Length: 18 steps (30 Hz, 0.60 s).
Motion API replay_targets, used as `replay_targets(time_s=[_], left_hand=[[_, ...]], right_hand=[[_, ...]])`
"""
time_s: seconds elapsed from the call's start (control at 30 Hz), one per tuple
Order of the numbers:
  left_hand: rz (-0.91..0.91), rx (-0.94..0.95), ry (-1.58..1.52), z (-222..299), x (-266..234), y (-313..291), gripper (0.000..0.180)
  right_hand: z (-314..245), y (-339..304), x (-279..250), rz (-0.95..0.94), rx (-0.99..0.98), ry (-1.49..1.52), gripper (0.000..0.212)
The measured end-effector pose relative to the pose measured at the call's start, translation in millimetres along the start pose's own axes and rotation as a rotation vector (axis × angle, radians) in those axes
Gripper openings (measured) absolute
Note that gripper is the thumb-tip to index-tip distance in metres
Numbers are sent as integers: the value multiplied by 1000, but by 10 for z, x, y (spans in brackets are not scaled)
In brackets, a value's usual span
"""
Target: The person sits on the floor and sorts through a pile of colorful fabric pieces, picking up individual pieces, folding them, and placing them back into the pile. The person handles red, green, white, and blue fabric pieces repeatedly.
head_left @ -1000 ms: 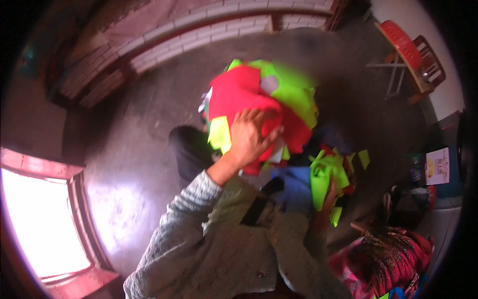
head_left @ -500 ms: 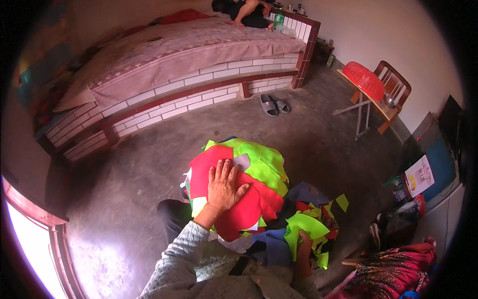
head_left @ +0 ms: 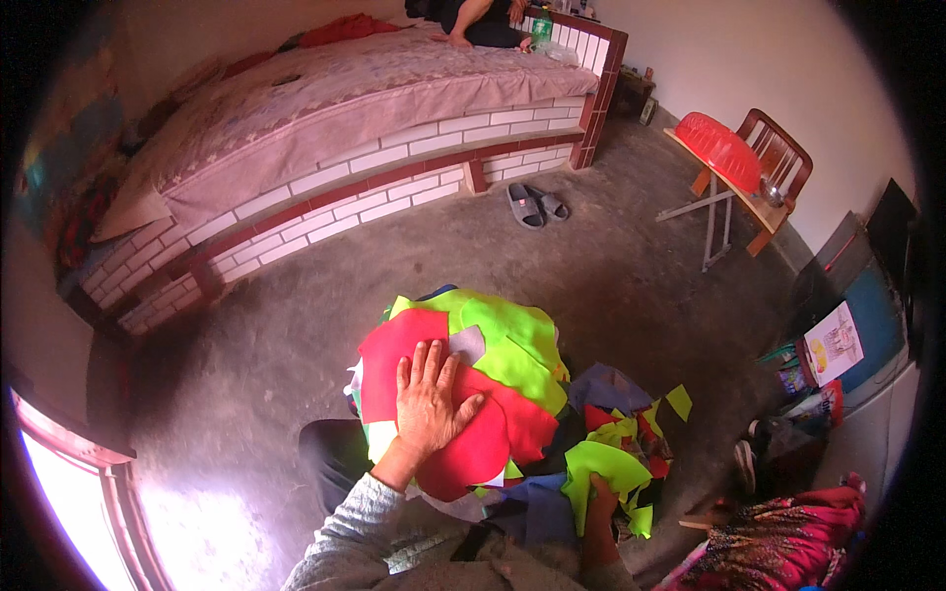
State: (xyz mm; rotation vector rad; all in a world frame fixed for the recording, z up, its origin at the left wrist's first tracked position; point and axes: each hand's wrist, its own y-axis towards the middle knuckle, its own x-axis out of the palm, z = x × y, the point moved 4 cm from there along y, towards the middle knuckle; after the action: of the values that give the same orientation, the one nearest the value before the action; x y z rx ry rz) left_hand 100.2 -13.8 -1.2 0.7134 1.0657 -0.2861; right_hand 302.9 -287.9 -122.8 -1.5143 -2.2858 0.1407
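Note:
A rounded heap of overlapping cloth pieces sits in front of me, with red cloth [head_left: 394, 350] on the near left and bright yellow-green cloth [head_left: 517, 340] on the far right. Between them shows a small grey cloth patch [head_left: 467, 344]. My left hand [head_left: 431, 402] lies flat on the red cloth, fingers spread. Lower right, my right hand [head_left: 600, 504] grips a yellow-green cloth scrap [head_left: 596, 465] by its near edge, thumb on top; the other fingers are hidden beneath. Under and around that scrap lies a loose pile of blue cloth [head_left: 544, 504], red and yellow-green offcuts.
A brick-sided bed [head_left: 345, 209] runs across the back, with another person's bare leg [head_left: 471, 20] on it. Grey slippers [head_left: 527, 205] lie on the floor before it. At right stand a folding table [head_left: 724, 182] with a red basin [head_left: 717, 153] and a wooden chair [head_left: 783, 143].
The whole view has shifted a little, and the heap appears slightly lower and further left. Both hands keep their places on the cloth.

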Motion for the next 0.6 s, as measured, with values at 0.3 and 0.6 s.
replay_targets(time_s=[0.3,0.6], left_hand=[[-21,-3,-7,12,-16,30,71],[-44,-12,0,8,0,41,73]], right_hand=[[-61,0,127,-31,83,8,50],[-17,30,148,-62,21,97,48]])
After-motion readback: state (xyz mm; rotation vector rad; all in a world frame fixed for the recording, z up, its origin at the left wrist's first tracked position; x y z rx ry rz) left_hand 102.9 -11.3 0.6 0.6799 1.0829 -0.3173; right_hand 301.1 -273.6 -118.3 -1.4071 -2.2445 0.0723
